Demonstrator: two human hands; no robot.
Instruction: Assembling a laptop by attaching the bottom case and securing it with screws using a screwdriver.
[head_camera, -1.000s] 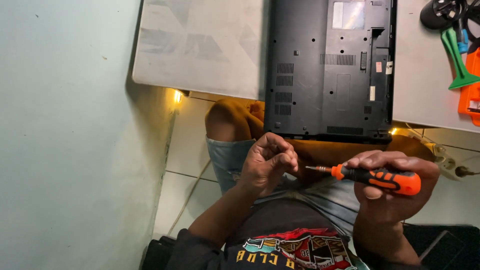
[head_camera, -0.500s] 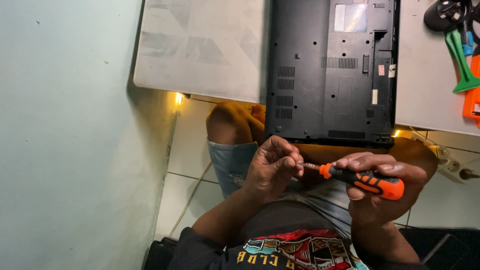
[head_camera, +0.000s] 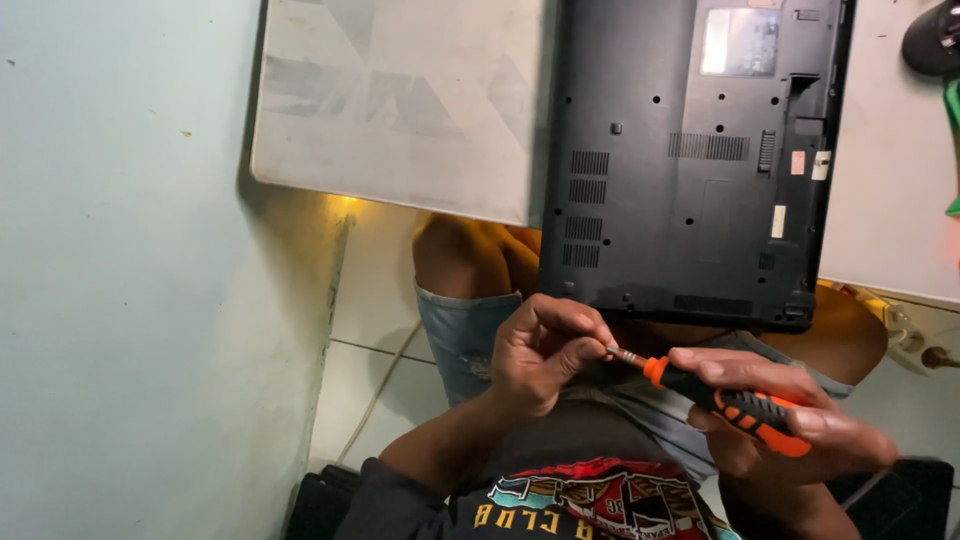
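— Hands first: our right hand (head_camera: 790, 420) is wrapped tight around the orange-and-black plastic-handled screwdriver (head_camera: 725, 400), and our left hand (head_camera: 540, 355) is narrowed to a pinch on the tool's metal tip (head_camera: 622, 354). Whether there's a bit or a screw between those fingers, we cannot tell.

— Then let's go from big to small. What's the largest thing near them?

— Ahead of both hands, the white rectangular tabletop (head_camera: 400, 100). On it, just beyond our knuckles, lies the black plastic laptop turned bottom-up (head_camera: 690, 160), its near edge overhanging toward us.

— And below the hands?

— Our lap: denim shorts (head_camera: 462, 335) and a dark printed shirt (head_camera: 600, 500).

— How does the screwdriver lie?

— Its long axis runs nearly level across our body, handle low on the right-hand side, shaft rising slightly to the tip on the left-hand side. So the tip points sideways into the left fingers, not up at the laptop.

— Which hand is nearer the laptop?

— The left; its knuckles sit just under the laptop's near edge, apart from it. The right hand sits lower and farther back.

— Smallest thing?

— That tip, at the left fingertips.
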